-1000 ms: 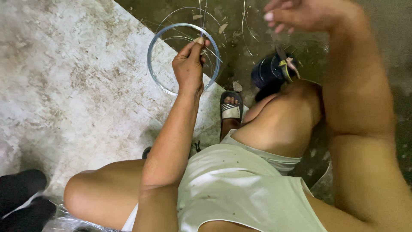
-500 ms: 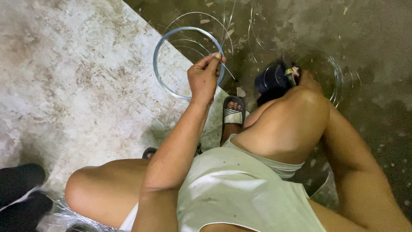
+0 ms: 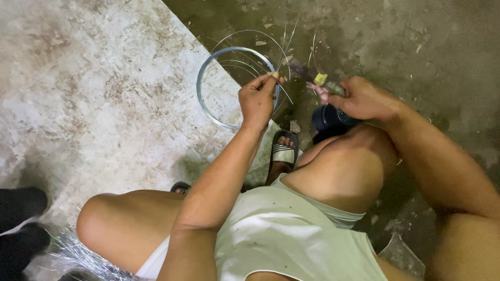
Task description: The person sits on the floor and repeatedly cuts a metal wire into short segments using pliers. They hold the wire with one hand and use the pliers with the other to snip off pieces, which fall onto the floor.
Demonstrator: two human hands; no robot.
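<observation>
Left hand [image 3: 257,99] pinches wire strand [image 3: 284,93] over coil [image 3: 205,104] rim; right hand [image 3: 364,99] grips tool [image 3: 317,79].

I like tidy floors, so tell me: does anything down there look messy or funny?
A bit. Loose strands spring out of the coil of wire in all directions instead of lying neatly wound, near the left hand. Small scraps litter the dark floor, and a tangle of shiny wire sits by the knee.

Your left hand [image 3: 257,99] pinches wire strands over the wire coil [image 3: 208,99] lying on the floor [image 3: 94,93]; your right hand [image 3: 364,99], beside it, grips a tool [image 3: 312,77] above your right knee [image 3: 344,166].
</observation>
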